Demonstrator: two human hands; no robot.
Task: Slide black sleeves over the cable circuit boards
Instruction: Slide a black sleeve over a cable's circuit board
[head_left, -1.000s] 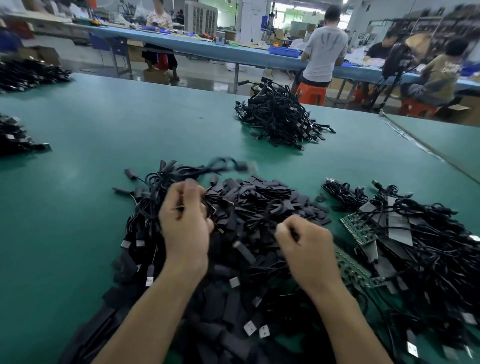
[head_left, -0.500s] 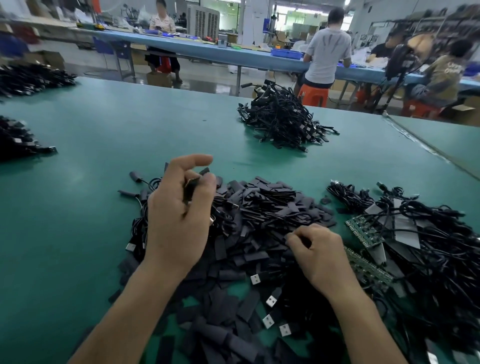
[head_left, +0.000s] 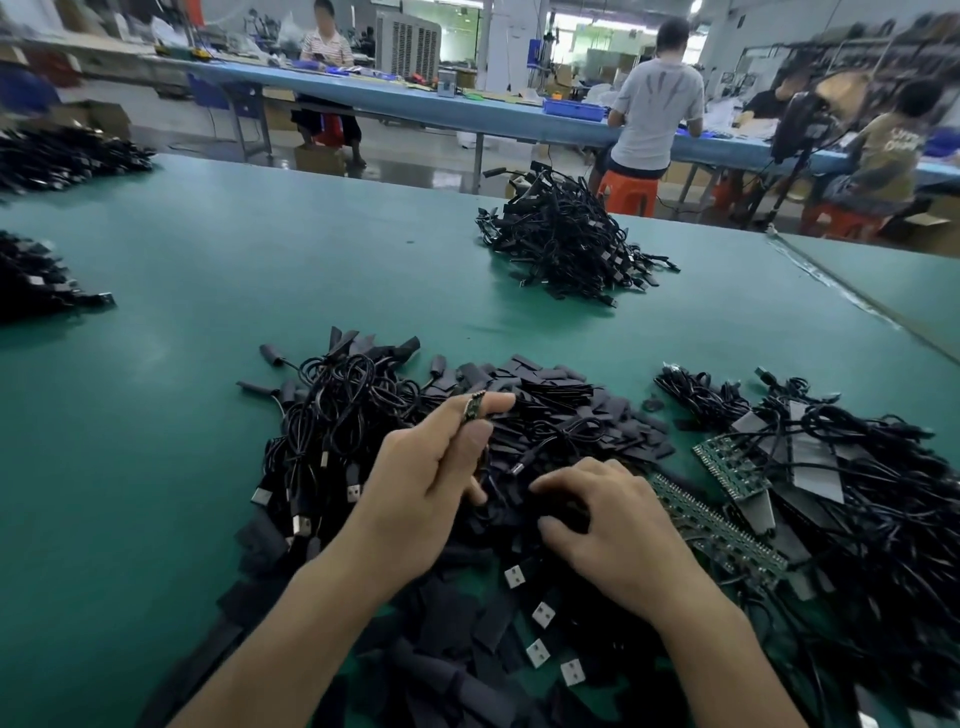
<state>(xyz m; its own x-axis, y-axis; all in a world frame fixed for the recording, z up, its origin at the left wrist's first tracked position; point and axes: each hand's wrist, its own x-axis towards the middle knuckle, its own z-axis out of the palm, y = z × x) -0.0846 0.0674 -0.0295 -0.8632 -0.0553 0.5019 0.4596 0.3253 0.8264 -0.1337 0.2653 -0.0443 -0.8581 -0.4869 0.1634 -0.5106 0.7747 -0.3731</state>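
My left hand (head_left: 421, 488) pinches a small green cable circuit board (head_left: 474, 406) between thumb and forefinger, raised over a heap of flat black sleeves (head_left: 550, 410). My right hand (head_left: 618, 530) lies with its fingers bent down on the sleeves in the middle of the heap; whether it grips one is hidden. To the left sits a tangle of black cables (head_left: 332, 415) with USB plugs. More sleeves and white-tipped plugs (head_left: 540, 613) lie between my forearms.
Green circuit board panels (head_left: 727, 467) and a mass of cables (head_left: 883, 493) lie at the right. A separate cable heap (head_left: 561, 244) sits farther back on the green table (head_left: 156, 415). Other cable piles (head_left: 36, 275) are at the left edge. People work at a blue bench behind.
My left hand has moved right and now shows the circuit board at its fingertips. My right hand has spread from a fist onto the sleeves.
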